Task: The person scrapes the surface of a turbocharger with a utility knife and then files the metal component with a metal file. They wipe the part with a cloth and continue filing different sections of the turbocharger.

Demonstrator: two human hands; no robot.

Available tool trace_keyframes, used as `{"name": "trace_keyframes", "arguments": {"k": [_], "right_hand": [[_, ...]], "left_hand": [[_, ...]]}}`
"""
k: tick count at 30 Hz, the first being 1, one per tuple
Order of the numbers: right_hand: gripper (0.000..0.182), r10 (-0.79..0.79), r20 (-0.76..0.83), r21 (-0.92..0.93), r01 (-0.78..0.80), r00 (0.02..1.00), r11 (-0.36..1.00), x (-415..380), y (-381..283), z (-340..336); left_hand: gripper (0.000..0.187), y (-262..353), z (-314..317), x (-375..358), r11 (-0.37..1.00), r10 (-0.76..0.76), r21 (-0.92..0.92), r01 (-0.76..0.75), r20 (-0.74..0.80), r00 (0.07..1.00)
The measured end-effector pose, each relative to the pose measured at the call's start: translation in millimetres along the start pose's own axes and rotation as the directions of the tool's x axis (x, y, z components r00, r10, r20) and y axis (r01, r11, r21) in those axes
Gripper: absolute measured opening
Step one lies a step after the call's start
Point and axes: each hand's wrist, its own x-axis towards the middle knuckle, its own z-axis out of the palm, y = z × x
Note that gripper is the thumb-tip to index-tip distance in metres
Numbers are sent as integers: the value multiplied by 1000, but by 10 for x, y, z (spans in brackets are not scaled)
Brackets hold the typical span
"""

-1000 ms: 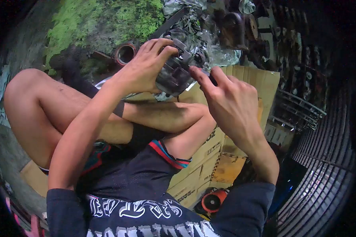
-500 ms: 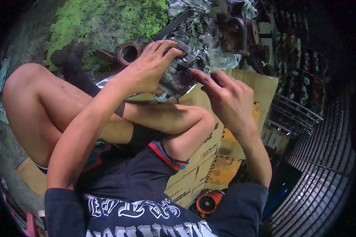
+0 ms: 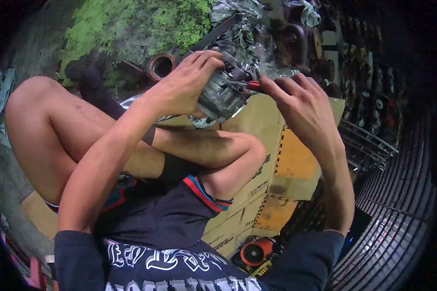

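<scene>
A grey metal housing (image 3: 222,101) rests above my crossed legs, its open side toward the upper right. My left hand (image 3: 187,83) is wrapped over its left side, fingers bent over the top edge and thumb low. My right hand (image 3: 296,94) pinches the red handle of a thin tool (image 3: 253,86), seemingly a screwdriver. The tool's metal shaft points left into the housing; its tip is too small to make out.
A round ring-shaped part (image 3: 160,66) lies on the floor beyond my left forearm. Cardboard (image 3: 243,189) and orange mats (image 3: 296,154) are at the right. A metal rack (image 3: 369,143) and an orange round object (image 3: 254,251) stand farther right and below.
My right hand has moved right, away from the housing, and the tool's red handle now shows. The housing has turned slightly in my left hand.
</scene>
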Motion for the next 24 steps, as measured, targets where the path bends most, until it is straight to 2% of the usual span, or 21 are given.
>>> {"name": "trace_keyframes", "arguments": {"k": [2,4,5,7,9,11,14,18,21,24], "right_hand": [[54,-22,61,-14,23,998,1000,53,59,-117],[52,19,197,-24,-14,980,1000,138,109,-271],[52,14,201,-25,-9,980,1000,184,126,-320],[49,-125,60,-35,127,990,991,268,164,-389],[45,-146,57,-48,148,988,988,352,142,-442],[53,-137,189,-13,142,972,990,483,83,-552],[51,-119,280,-33,133,953,991,638,7,-635],[48,-176,278,7,181,944,984,785,10,-597],[45,-214,334,18,221,918,975,1020,-42,-670],[42,-208,391,-42,243,897,969,1231,-130,-686]], "left_hand": [[111,-3,0,10,1000,-1,16,1,-6,1000],[110,-20,13,14,1000,8,8,-8,-9,1000],[110,-25,15,13,1000,4,4,-4,-12,1000],[108,-22,19,20,1000,4,29,-3,-15,1000],[108,-15,13,28,1000,5,16,-4,-21,1000],[107,-5,-1,30,1000,5,5,-5,-23,1000],[103,0,-15,42,1000,-16,-10,16,8,1000],[102,-27,4,65,999,-1,32,1,13,1000],[103,-36,9,79,999,2,37,-3,11,1000],[105,-23,22,58,999,12,51,-12,8,1000]]}}
